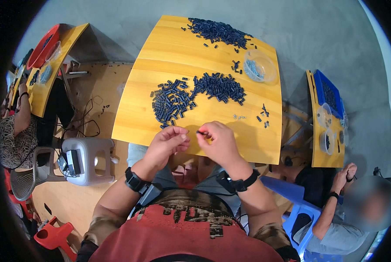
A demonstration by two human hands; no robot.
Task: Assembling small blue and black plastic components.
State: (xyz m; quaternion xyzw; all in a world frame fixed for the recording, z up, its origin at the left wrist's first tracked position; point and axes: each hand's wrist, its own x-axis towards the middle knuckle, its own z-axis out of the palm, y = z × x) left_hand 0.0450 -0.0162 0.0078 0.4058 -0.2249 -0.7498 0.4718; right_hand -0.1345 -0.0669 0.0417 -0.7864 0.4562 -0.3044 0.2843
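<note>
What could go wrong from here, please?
The right hand pinches a small dark part, which might slip and get lost. The left hand is close to the near dark pile and could scatter it. The clear tub stands near the table's right edge; a bump might tip it.

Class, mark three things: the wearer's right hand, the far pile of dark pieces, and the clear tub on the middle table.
Right hand (218, 138): head view, back of the hand.
Far pile of dark pieces (219, 32): head view, middle of the heap.
Clear tub (267, 65): head view, bare inside wall.
</note>
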